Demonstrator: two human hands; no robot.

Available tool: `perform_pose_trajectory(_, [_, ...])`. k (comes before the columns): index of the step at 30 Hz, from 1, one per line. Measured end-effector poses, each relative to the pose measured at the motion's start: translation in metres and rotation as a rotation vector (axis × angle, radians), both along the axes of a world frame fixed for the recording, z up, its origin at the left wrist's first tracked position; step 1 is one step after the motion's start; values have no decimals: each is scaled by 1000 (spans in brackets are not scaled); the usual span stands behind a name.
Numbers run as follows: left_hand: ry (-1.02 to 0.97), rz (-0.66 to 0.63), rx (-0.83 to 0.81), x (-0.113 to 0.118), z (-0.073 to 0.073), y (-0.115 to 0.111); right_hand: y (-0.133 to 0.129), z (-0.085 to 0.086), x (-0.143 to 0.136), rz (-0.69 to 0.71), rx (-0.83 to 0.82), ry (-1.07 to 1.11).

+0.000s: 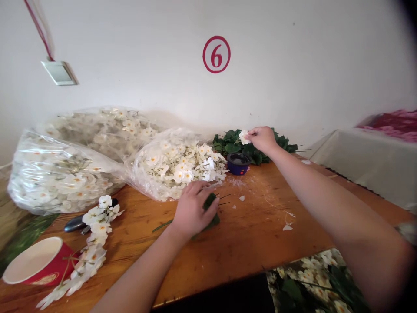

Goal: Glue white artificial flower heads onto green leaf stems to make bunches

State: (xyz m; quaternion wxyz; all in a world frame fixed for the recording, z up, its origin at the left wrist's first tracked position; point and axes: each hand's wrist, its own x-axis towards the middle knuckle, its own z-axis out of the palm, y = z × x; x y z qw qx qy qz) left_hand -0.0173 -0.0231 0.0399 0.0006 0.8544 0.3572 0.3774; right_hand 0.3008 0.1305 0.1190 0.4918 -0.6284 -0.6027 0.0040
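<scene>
My right hand (261,138) pinches a white artificial flower (244,137) by its base, raised just above a small dark blue pot (239,165) with a lit red light and dark contents. Behind the pot lies a heap of green artificial leaves (228,138) with thin dark stems. Nearer to me, my left hand (195,208) rests on the table with its fingers curled over a green leaf sprig (213,219); the palm hides much of it. Thin stem ends stick out beyond the fingers. An open clear bag spills white flowers (185,167) just beyond this hand.
Full plastic bags of white flowers (61,174) stand at the left. A string of white flowers (94,248) leans against a red paper cup (42,263), near a dark handled tool (74,223). Petal scraps (287,227) litter the wooden table (254,243). Finished-looking flowers and leaves (316,278) lie below its front edge.
</scene>
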Motion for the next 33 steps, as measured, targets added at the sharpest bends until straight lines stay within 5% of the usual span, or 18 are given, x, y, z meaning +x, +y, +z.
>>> perform_pose_trajectory(8, [431,173,18,24,-26,9,0,15,3,40,103,59])
perform_pose_trajectory(20, [412,132,-41,12,-36,18,0,-43,-21,95,-139,-97])
perform_pose_trajectory(26, [354,75,-113,8,-41,24,-14,-42,-26,129,-93,197])
perform_pose_trajectory(33, [262,4,-231,6,-47,34,-72,-54,-46,401,-104,633])
